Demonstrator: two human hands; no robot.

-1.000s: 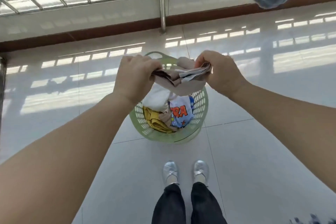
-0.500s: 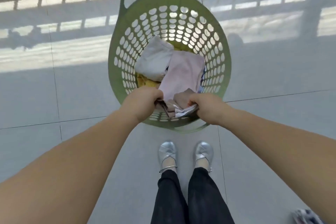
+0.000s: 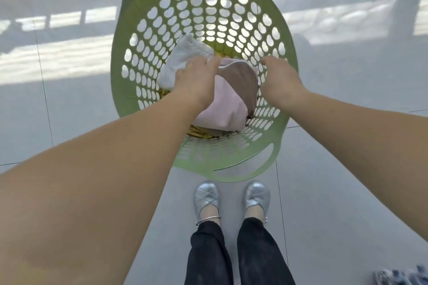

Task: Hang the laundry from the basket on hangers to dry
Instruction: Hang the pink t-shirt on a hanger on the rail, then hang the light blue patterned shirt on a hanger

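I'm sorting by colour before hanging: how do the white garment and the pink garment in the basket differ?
The white garment lies at the far left of the green basket; the pink garment lies nearer the person, in the middle. The white one looks plain; the pink one has a brown part at its right. The left hand rests across both. Both are crumpled and lie on top of yellow laundry.
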